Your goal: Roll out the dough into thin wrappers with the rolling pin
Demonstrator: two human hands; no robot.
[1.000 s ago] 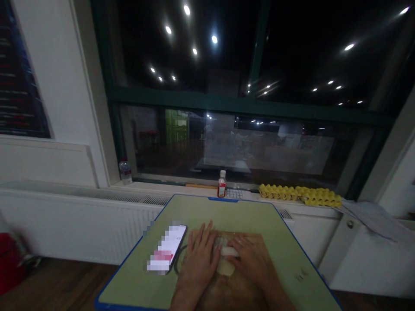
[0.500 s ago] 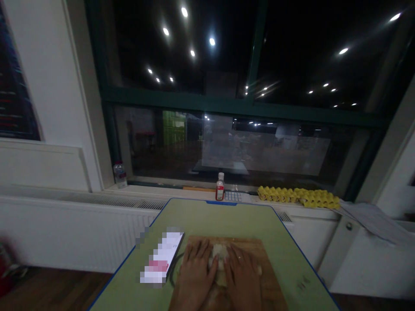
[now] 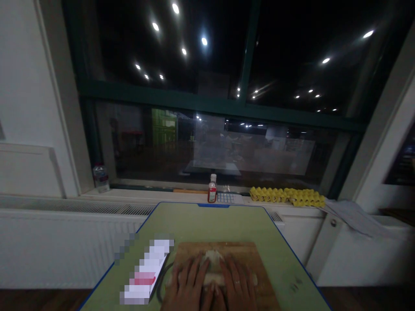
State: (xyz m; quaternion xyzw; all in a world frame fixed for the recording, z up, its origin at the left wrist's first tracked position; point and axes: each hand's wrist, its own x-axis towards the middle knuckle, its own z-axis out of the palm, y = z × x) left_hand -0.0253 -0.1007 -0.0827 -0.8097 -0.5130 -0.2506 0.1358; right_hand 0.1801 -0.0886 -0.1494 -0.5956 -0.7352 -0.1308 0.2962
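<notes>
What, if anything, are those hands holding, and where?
No closed grip shows: the left hand and right hand lie spread over a pale roll, one either side of its middle.

Both hands are side by side over the board, palms down and backs up, with the fingers stretched toward its far edge. The left hand (image 3: 186, 287) lies over the left part of the board (image 3: 267, 296), fingers slightly fanned, the outer ones near its left edge. The right hand (image 3: 238, 287) covers the part right of the board's middle, its fingers also parted, held well in from the right edge. Both thumbs point forward and inward, tips close together near the board's middle; whether they touch is unclear. Neither hand is curled into a fist.
</notes>
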